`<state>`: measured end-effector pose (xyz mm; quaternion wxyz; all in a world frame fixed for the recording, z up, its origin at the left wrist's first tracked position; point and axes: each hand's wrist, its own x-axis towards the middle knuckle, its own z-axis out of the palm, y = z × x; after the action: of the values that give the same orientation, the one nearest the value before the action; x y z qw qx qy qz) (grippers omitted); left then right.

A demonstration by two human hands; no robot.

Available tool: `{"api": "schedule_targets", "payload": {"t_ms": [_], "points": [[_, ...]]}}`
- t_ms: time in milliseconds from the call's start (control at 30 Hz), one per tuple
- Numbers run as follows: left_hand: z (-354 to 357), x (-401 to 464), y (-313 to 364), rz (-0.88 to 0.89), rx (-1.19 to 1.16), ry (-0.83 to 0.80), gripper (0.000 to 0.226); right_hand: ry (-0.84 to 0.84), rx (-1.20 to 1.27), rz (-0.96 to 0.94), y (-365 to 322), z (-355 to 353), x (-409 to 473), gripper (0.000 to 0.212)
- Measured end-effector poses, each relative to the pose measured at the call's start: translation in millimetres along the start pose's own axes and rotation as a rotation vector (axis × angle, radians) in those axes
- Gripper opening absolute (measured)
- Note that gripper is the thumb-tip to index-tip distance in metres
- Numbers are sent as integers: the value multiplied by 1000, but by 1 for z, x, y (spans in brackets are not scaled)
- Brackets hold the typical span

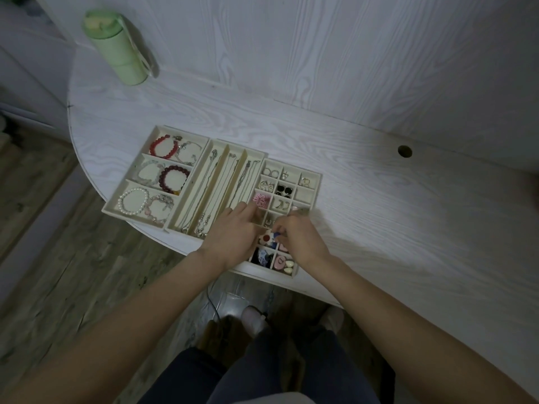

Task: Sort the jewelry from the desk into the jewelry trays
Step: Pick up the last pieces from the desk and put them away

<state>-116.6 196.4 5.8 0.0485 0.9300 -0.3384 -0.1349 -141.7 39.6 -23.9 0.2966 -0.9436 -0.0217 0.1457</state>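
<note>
My right hand hovers over the near half of the small-compartment tray, its fingertips curled in and pinching a small piece beside the white flower with the red centre; what exactly I hold there is too small to tell. My left hand lies just beside it, fingers loosely stretched toward the pink flower clip, resting at the seam between this tray and the necklace tray, gripping nothing. Past my fingers the compartments hold rings and earrings, dark studs, and nearest me two cream drops. The necklace tray carries chains in long channels, and left of it the bracelet tray holds bead bracelets, a pearl one nearest. All three trays touch side by side on the white desk. A green bottle stands well apart at the far left.
</note>
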Motion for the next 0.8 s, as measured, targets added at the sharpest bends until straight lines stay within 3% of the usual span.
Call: {"api": "schedule_targets", "payload": {"t_ms": [233,467,800], "points": [[2,0,4,14,186,-71,39,-19,-1,27,1,0,2,16],[5,-4,1,80,193,-5,24,-9,-35,-2,-1,-3,3,18],[11,-3,0,99,197,-3,28,-26,-122,-35,-4,-6,5,21]]}}
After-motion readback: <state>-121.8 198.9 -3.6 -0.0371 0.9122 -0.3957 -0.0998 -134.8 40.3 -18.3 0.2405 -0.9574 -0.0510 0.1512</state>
